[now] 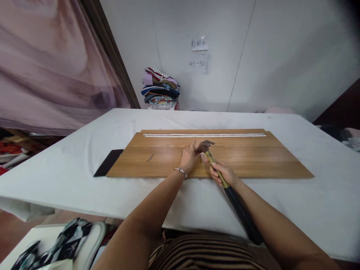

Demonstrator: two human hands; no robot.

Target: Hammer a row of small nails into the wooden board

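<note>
My right hand is wrapped around the yellow upper shaft of a claw hammer, whose black grip slants down toward my body. The hammer's rusty head is over the middle of a wooden board, right by the fingertips of my left hand. That hand rests low on the board, thumb and fingers drawn together; what they pinch, if anything, is hidden behind the hammer head. A few thin nails lie on the board to the left. Two white measuring strips run along the board's far edge.
The board lies on a table with a white cloth. A flat black piece sticks out at the board's left end. Folded clothes are piled by the back wall. At lower left, a white stool holds patterned cloth.
</note>
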